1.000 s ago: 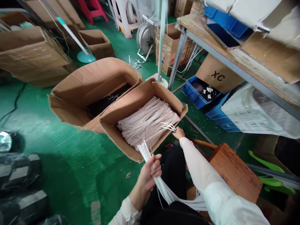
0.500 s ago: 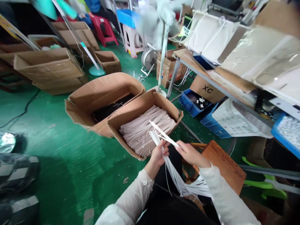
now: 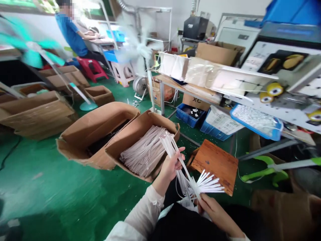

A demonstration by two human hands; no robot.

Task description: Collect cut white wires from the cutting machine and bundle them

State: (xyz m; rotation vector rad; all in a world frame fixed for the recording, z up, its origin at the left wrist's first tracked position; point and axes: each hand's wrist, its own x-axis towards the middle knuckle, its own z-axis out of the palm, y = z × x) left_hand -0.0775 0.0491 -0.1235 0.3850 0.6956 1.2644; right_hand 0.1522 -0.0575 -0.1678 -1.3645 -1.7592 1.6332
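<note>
My left hand (image 3: 173,165) is closed round a bundle of thin white strips (image 3: 184,182), just in front of an open cardboard box (image 3: 140,125). The bundle's upper ends reach over the box, and its other ends fan out to the right above my lap. Lower and to the right, my right hand (image 3: 207,204) pinches white strips of the same bundle, thumb and fingers pressed together. Inside the box lies a thick pile of similar whitish strips (image 3: 144,152).
A second cardboard box (image 3: 87,125) with dark contents adjoins on the left. A wooden stool (image 3: 215,164) stands close by my right hand. Ahead are a standing fan (image 3: 150,83), a workbench (image 3: 200,93) and blue crates (image 3: 188,115). A person in blue (image 3: 70,33) sits at the back left.
The view has tilted up, showing more of the room. My right hand has moved down the bundle, away from the upper ends, while my left hand keeps its hold.
</note>
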